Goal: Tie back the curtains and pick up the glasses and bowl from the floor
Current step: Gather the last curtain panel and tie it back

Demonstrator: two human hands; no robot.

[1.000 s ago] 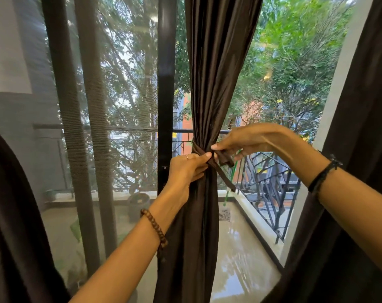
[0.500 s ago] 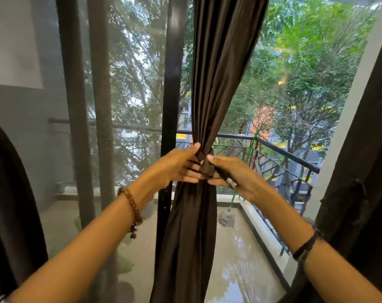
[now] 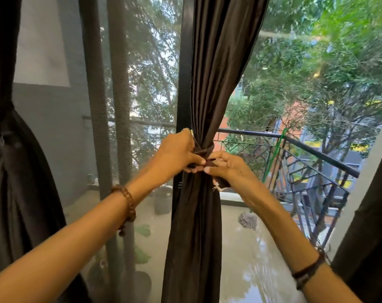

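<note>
1. Since half a second ago both hands have closed in on the knot: the fingers that lay fairly straight against the fabric are now curled, and a frayed end of the tie hangs below the right palm where little of it showed before.
2. The left hand (image 3: 177, 153) has its fingers bent round the tie band (image 3: 204, 150), pinching it at the front of the bunched cloth.
3. The right hand (image 3: 226, 167) meets it fingertip to fingertip, its fingers curled round the same band, whose loose end (image 3: 220, 184) pokes out under the heel of the hand, pale threads showing.
4. The band wraps the middle curtain (image 3: 207, 84), a dark brown drape gathered tight at that point, spreading above and below it.
5. A brown bead bracelet (image 3: 126, 201) sits on the left wrist; a dark cord bracelet (image 3: 308, 272) on the right.
6. Just behind the curtain stands a black window post (image 3: 184, 73).
7. At the left edge another dark curtain (image 3: 6, 171) is already cinched by its own tie.
8. A third dark drape (image 3: 373, 237) hangs at the right edge.
9. Outside lie a wet balcony floor (image 3: 251, 270), a black railing (image 3: 295, 141), a grey mop head (image 3: 248, 220) and green trees.
10. Glasses and bowl are out of view.
</note>
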